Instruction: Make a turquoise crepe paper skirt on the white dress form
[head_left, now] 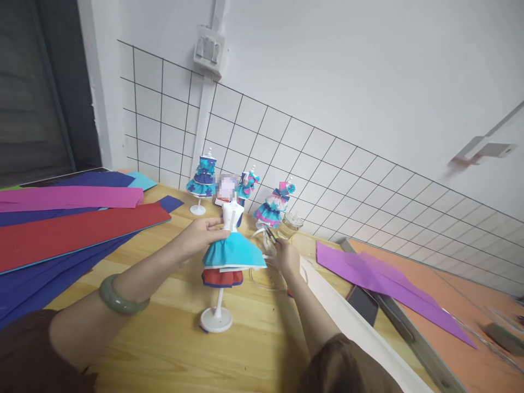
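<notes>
A white miniature dress form (232,214) on a round stand wears a turquoise skirt (233,252) over a red layer with a blue hem (223,278). At its waist, my left hand (203,236) pinches the top of the turquoise skirt between thumb and fingers. To the right of the skirt, my right hand (285,256) is closed around a thin dark tool (271,235), whose exact kind I cannot make out. White strips lie beside that hand.
Three dressed forms (201,180) stand at the back near a wire grid (262,125), with a glass cup (290,225) on the right. Coloured sheets (82,234) lie left; purple sheets (368,278) and a dark phone (363,305) lie right.
</notes>
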A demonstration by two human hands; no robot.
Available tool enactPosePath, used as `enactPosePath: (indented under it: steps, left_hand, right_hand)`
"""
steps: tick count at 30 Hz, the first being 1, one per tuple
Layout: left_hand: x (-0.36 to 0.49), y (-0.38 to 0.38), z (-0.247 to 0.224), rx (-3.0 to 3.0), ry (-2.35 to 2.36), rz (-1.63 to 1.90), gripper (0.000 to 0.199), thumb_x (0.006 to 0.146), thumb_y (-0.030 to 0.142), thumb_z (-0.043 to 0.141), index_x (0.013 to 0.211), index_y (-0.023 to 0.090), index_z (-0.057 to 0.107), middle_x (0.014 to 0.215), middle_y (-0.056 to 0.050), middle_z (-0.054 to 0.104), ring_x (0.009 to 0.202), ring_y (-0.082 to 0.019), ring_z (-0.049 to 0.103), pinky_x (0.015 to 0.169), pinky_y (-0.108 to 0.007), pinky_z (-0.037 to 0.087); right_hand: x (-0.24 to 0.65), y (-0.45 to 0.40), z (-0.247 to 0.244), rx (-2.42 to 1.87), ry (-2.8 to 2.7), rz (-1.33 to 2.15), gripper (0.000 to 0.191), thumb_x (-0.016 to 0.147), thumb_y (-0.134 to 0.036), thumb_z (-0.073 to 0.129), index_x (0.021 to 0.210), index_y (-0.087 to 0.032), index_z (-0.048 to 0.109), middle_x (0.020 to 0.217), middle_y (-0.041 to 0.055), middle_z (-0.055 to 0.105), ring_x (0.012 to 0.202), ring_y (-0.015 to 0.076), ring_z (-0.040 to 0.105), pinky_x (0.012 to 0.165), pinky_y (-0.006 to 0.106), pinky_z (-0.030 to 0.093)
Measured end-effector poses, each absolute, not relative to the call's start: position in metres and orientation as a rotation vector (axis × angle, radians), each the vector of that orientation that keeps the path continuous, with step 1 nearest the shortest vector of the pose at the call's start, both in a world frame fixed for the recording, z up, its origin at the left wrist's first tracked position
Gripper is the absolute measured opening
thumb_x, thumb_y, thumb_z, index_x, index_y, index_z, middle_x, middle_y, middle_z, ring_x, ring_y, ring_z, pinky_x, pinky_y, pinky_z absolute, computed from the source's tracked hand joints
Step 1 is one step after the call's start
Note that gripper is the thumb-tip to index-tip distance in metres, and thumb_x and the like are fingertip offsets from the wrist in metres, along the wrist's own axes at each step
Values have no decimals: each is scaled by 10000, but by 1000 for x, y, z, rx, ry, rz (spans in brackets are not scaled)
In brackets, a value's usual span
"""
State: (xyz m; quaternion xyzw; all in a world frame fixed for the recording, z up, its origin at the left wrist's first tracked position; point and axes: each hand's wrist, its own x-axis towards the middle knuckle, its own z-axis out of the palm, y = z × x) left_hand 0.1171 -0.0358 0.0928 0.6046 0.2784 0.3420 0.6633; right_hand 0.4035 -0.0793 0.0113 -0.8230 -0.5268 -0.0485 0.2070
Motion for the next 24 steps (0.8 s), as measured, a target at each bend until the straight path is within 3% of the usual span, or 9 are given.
enactPosePath:
  steps: [5,9,15,24]
  left_hand:
    - [116,-34,90,1378,648,782,448,666,397,699,1029,136,664,945,-90,720,932,-275,646,808,-368,482]
    - [118,-35,89,1363,632,812,473,628,394,733,1021,137,672,983,-95,715,993,-286,626,862,-381,470]
    - [119,-36,92,1383,655,856,514,562,407,775,1002,155,690,986,-82,721,1074,-310,586,953,-407,429]
    - [116,-31,93,1502,695,920,352,636,388,711,914,172,696,965,-57,727,999,-288,628,833,-357,501]
  right_hand:
    - [413,-112,4,-2093,-1344,-19,284,890,-305,540,1129,-153,549,1086,65,597,877,180,614,729,361,528]
    - [416,-140,3,-2112,-1370,70,254,878,-315,555,1056,-137,588,1023,43,618,819,173,620,679,326,530]
    - [425,-158,32,-2233,-1485,-32,221,898,-301,524,1062,-164,582,1067,63,607,906,178,602,793,387,501]
    - [431,-145,70,-2135,-1535,-88,223,895,-300,530,1061,-162,585,1094,65,601,956,193,591,832,412,483]
